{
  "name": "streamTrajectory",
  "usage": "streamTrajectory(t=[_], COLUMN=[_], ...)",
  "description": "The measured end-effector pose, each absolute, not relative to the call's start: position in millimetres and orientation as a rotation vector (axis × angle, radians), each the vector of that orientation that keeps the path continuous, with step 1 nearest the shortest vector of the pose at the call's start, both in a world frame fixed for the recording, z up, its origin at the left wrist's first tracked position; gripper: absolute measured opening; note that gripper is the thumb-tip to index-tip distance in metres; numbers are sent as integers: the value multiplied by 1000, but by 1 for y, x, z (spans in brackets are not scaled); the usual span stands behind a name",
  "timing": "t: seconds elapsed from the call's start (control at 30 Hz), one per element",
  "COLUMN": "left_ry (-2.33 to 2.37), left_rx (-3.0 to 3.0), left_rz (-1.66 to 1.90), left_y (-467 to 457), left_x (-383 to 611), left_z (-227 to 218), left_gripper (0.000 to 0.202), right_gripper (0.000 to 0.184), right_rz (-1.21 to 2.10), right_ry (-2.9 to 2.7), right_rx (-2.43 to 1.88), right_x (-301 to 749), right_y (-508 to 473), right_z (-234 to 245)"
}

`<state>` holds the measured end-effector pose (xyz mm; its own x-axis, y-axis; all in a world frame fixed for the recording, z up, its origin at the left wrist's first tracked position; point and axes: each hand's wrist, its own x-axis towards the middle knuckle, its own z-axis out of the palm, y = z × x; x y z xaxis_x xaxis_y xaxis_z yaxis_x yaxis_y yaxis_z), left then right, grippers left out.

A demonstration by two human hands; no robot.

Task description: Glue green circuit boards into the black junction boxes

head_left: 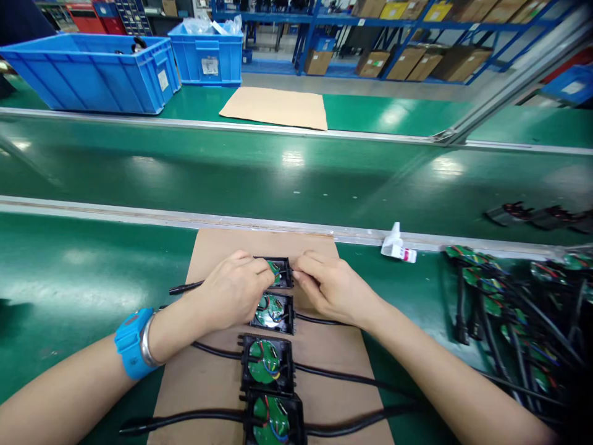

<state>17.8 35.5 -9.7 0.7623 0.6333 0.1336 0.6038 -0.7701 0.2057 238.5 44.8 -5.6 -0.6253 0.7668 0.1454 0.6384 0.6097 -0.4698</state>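
Note:
Several black housings with round green circuit boards lie in a row on a brown cardboard sheet [217,383], each with black cables out both sides. Both hands work at the farthest housing [280,272]. My left hand [234,290] is closed, its fingertips pinching into the housing at the green board. My right hand [331,287] is closed too, fingers gripping the housing's right edge. The second housing [273,312] lies partly under my left hand. Two more housings [266,363] [273,420] lie nearer me. A blue wristband [132,343] is on my left wrist.
A pile of green boards with black cables [509,309] lies at right. A small white tube [397,247] rests by the metal rail. Beyond the green conveyor belt [296,179] are blue bins [92,71] and another cardboard sheet [278,106].

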Motion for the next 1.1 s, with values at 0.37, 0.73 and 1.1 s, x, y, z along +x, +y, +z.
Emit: streamTrajectory(t=[0.37,0.73,1.1], left_ry=[946,1031,1091], left_rx=[2818,2965,2929], left_rz=[343,311,247], left_y=[34,31,31], left_x=[18,37,30], left_z=[-13,-11,-15], left_gripper=[41,26,47], right_gripper=[23,18,19], right_rz=[550,181,292], right_ry=[-2545,-2813,-2548], right_rx=[-1219,-1466,-1159], right_x=[238,222,242], right_y=[45,42,48], right_z=[-1,0,-17])
